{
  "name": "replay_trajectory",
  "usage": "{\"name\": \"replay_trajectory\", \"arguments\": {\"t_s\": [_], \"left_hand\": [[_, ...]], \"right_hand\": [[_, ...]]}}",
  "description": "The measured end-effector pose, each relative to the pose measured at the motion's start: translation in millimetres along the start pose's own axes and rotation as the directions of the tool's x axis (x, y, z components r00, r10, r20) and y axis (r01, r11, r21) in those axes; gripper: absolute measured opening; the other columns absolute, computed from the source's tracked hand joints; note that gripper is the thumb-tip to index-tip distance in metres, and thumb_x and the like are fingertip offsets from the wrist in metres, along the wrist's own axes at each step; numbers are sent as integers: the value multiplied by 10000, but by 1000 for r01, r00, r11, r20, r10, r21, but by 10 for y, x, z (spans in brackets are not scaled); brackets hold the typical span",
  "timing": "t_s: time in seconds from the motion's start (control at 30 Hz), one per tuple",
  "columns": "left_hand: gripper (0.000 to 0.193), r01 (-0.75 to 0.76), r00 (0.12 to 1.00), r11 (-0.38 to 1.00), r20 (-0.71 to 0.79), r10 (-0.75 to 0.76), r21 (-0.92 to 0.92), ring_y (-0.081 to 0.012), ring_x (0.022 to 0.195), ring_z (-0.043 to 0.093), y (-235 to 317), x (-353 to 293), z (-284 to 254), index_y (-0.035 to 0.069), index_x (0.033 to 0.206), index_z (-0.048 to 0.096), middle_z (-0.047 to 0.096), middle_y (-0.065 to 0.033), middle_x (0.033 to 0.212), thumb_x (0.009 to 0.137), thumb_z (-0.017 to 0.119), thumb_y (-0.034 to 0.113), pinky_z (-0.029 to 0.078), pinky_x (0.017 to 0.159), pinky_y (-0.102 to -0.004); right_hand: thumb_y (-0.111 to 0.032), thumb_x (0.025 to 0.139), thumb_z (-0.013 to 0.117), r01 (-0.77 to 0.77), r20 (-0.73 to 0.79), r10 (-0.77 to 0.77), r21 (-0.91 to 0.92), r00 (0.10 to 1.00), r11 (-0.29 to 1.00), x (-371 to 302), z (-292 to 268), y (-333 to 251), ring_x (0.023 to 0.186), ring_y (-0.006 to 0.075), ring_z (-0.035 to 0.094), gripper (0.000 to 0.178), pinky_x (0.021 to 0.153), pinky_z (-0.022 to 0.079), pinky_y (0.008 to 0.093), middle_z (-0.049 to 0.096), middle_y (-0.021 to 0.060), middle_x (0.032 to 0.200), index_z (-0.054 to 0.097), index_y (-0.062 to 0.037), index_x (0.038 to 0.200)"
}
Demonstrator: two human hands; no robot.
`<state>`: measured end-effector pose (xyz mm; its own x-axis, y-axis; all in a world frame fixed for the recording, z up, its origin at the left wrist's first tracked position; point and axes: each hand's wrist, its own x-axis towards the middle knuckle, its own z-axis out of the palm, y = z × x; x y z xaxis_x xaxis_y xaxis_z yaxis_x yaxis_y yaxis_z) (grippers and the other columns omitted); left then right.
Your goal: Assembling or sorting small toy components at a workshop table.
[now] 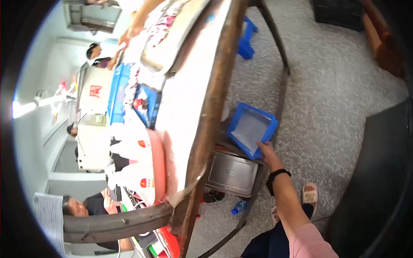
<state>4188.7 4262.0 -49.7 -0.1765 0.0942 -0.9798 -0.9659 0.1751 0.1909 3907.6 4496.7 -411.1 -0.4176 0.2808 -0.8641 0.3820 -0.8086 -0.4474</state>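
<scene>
My right hand (269, 155) reaches in from the lower right, a black band on its wrist and a pink sleeve further up the arm. Its fingers close on the rim of a shallow blue plastic bin (272, 129) with a pale grey inside. The bin lies tilted in the view, low beside the table's underside. Right by it sits a rectangular metal tray (232, 174). My left hand is out of the picture.
A wooden-edged table (211, 99) with a pale top runs through the view, which is turned sideways. On it stand a blue crate (116, 94) and a pink basin (158, 167). A curved frame bar (284, 86), blue stool (247, 41) and bottle (239, 207) are below. Co-workers sit beyond.
</scene>
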Motion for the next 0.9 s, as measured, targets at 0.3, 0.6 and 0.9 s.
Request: {"name": "replay_trajectory", "arguments": {"t_s": [0.3,0.6,0.9], "left_hand": [[227,-40,997,999,70,39,26,-105,850,536,213,-160,105,93,1055,525,546,-2,915,866,536,217,442,760,-229],[232,-67,929,980,369,-7,186,-63,843,501,715,-795,892,96,1102,496,521,12,943,892,490,194,417,793,-205],[213,-311,839,933,512,182,179,-77,809,520,1525,-1210,2210,77,1066,496,534,-1,893,877,498,174,439,771,-225]], "right_hand": [[-182,678,649,510,-19,-534,-269,845,817,-671,-532,-202,621,163,439,250,551,380,317,452,43,669,432,-60,699],[-43,764,572,519,-157,-504,73,849,852,-3827,-1877,-1288,663,49,382,151,589,323,211,412,-31,714,426,-76,786],[-28,736,580,616,-228,-610,-54,759,786,-5571,-2359,-3021,705,70,395,153,671,335,215,448,-13,763,469,-46,841]]}}
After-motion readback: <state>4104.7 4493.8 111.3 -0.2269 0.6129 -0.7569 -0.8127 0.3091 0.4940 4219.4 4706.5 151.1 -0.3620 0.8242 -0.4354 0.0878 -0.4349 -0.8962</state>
